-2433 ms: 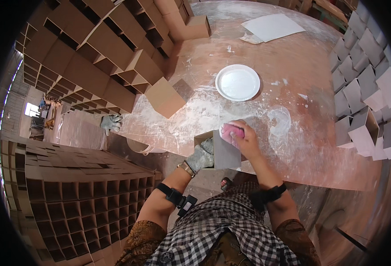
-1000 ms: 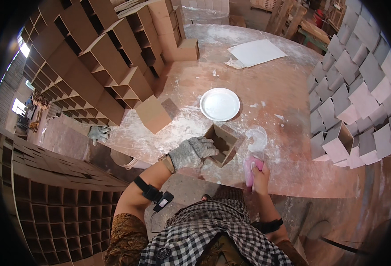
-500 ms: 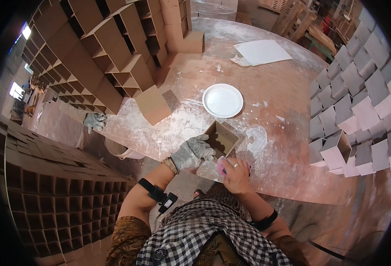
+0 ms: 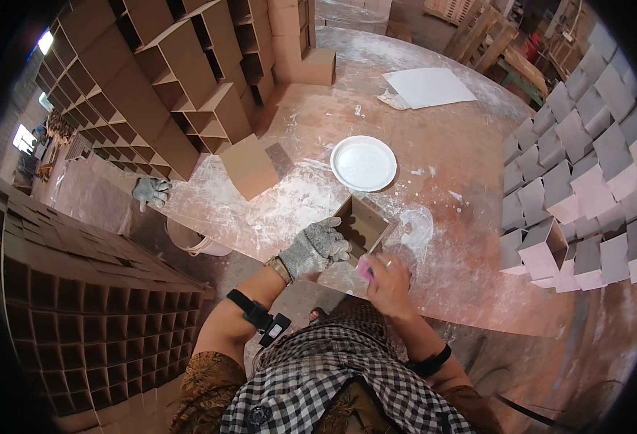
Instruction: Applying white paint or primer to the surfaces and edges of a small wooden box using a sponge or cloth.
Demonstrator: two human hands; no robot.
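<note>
My left hand, in a grey knit glove, grips the left side of a small open brown cardboard box. The box rests tilted on the table near its front edge, and I look into its hollow inside. In my bare right hand is a pink sponge, pinched close to the box's near right edge. Whether sponge and box touch is hard to tell. Beyond the box lies a round white plate with something whitish in it.
Stacked brown boxes rise at the left, grey and pink ones at the right. A brown board, white sheets and a spare grey glove lie on the stained table. A bucket stands below.
My right hand has moved slightly up with the sponge, and its wrist has turned. My left hand keeps its hold on the box, which has barely shifted.
</note>
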